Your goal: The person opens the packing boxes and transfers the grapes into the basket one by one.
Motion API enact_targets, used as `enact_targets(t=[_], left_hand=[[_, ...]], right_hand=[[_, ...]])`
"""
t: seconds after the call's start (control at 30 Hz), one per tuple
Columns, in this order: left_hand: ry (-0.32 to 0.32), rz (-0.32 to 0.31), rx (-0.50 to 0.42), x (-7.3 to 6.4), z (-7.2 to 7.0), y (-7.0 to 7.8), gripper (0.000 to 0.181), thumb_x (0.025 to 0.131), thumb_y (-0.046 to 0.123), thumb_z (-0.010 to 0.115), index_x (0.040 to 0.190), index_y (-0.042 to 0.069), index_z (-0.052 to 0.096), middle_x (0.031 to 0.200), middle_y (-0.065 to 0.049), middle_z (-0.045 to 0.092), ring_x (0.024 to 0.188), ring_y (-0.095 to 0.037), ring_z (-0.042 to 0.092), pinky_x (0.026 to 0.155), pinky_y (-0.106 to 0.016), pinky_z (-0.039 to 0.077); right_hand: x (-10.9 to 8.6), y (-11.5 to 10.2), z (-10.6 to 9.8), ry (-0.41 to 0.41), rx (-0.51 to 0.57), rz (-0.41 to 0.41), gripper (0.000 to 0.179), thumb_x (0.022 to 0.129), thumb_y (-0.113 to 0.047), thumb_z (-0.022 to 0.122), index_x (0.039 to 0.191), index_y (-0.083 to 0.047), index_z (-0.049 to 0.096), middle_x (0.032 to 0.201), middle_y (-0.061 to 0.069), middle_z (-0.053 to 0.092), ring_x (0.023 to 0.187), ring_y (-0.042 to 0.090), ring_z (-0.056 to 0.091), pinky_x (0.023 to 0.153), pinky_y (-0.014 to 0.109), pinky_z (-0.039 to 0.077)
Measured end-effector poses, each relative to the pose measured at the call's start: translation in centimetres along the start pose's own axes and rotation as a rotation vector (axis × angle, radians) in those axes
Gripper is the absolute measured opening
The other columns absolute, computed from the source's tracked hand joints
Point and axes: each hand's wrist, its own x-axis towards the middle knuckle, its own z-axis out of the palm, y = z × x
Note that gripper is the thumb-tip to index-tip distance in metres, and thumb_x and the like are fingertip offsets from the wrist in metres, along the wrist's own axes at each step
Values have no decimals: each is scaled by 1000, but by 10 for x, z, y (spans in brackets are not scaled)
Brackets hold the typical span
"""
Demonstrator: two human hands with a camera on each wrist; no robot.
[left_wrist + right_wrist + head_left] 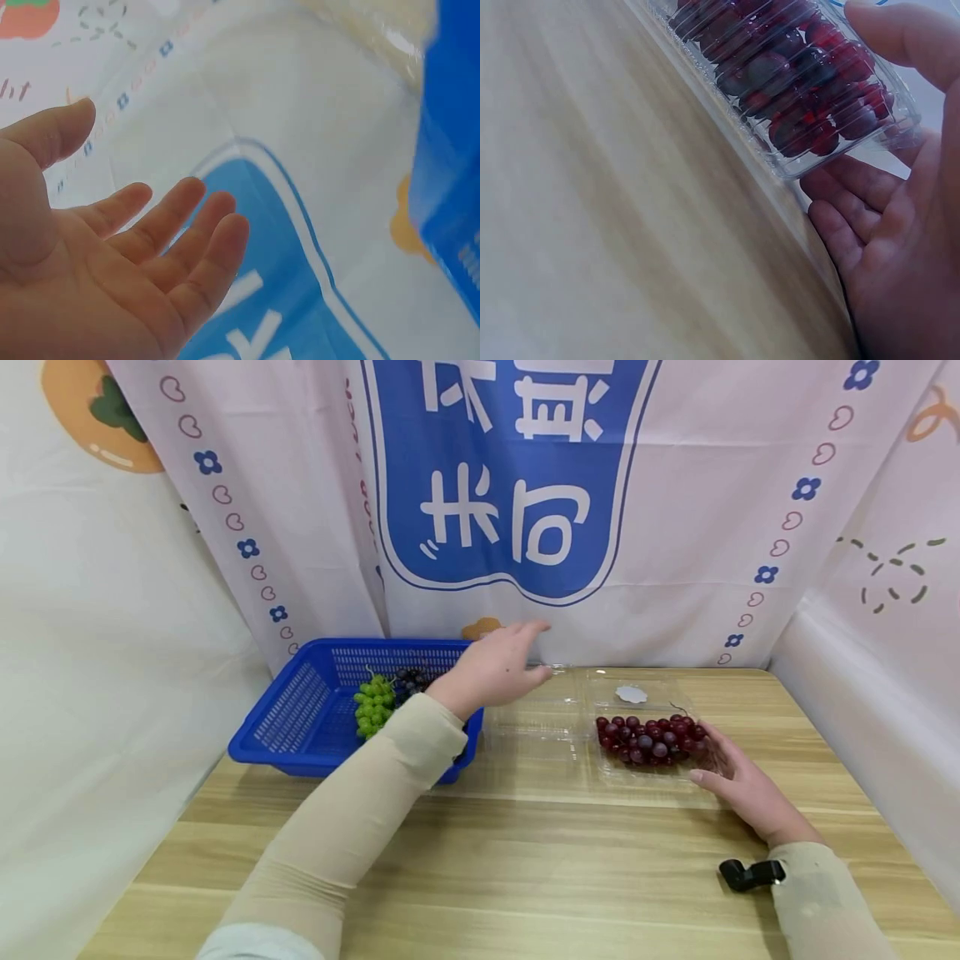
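My left hand [495, 668] is raised over the rim of the blue basket [296, 714]. Its fingers are spread and nothing lies in the palm, as the left wrist view shows. Bunches of green grapes [372, 706] and dark grapes [411, 680] lie in the basket, partly hidden by the left arm. At the right, a bunch of red grapes [651, 741] sits in a clear plastic box [645, 779] with its lid open behind. My right hand [753, 793] rests at the box's right end, thumb near its rim and fingers loosely bent by the end wall.
Another clear plastic box [536, 739] stands between the basket and the red grapes. A white scalloped label [632, 694] is on the open lid. The wooden table [525, 877] ends at a printed cloth [675, 527] behind.
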Motion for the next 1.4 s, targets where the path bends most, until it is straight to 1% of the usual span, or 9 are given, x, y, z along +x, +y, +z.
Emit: enact_targets(t=[0.43, 0.6, 0.63, 0.73, 0.8, 0.87, 1.0, 1.17, 1.4], left_hand=[[-81, 127, 29, 17, 56, 65, 69, 102, 48, 56, 159, 19, 32, 159, 2, 39, 143, -18, 39, 115, -36, 34], [-125, 147, 20, 23, 76, 89, 68, 102, 52, 52, 159, 22, 31, 157, 5, 39, 142, -13, 39, 115, -31, 32], [-131, 150, 17, 24, 81, 94, 67, 102, 53, 51, 159, 22, 32, 157, 6, 39, 142, -12, 39, 115, -31, 32], [-152, 151, 17, 27, 95, 107, 67, 101, 55, 52, 158, 24, 34, 155, 7, 41, 139, -10, 42, 113, -31, 35], [-167, 152, 23, 28, 104, 115, 66, 101, 56, 52, 157, 26, 36, 153, 9, 43, 137, -8, 44, 111, -31, 38], [-180, 152, 25, 30, 112, 122, 66, 100, 57, 53, 156, 27, 37, 152, 11, 43, 135, -7, 45, 109, -31, 40], [-192, 158, 16, 33, 126, 131, 68, 99, 58, 54, 157, 28, 36, 156, 12, 38, 140, -6, 39, 111, -30, 38], [-162, 144, 31, 40, 141, 136, 70, 100, 59, 52, 157, 24, 35, 156, 10, 38, 142, -6, 36, 112, -27, 35], [-85, 87, 160, 54, 168, 141, 63, 101, 52, 53, 154, 22, 39, 152, 10, 43, 140, -10, 38, 117, -30, 27]], right_hand=[[-1, 1, -3, -13, -16, 7, 90, 101, -26, 65, 165, -19, 2, 166, 23, 4, 148, 51, 7, 113, 69, 11], [0, 4, -3, -13, -9, 3, 89, 101, -25, 64, 165, -19, 3, 166, 22, 8, 148, 50, 11, 113, 67, 13], [0, 4, -3, -13, -10, 2, 88, 101, -25, 64, 165, -19, 4, 166, 22, 9, 148, 50, 13, 115, 63, 15], [0, 4, -2, -12, -15, -11, 87, 101, -24, 64, 165, -18, 4, 166, 22, 11, 147, 50, 16, 118, 30, 24], [0, 4, -2, -14, -15, -16, 87, 101, -24, 64, 165, -17, 5, 166, 22, 12, 147, 49, 17, 107, 10, 26], [0, 3, -2, -16, -11, -21, 87, 101, -25, 63, 165, -15, 5, 166, 22, 13, 147, 49, 18, 93, -1, 25], [1, 3, -2, -23, 4, -31, 86, 102, -25, 63, 164, -13, 5, 165, 22, 14, 146, 49, 20, 93, -1, 27], [2, 2, -1, -24, 12, -48, 85, 102, -24, 63, 164, -12, 6, 164, 24, 17, 145, 49, 22, 94, 1, 30], [0, 2, -2, -3, -9, -56, 85, 101, -23, 64, 164, -11, 8, 164, 25, 16, 146, 51, 19, 96, 0, 26]])
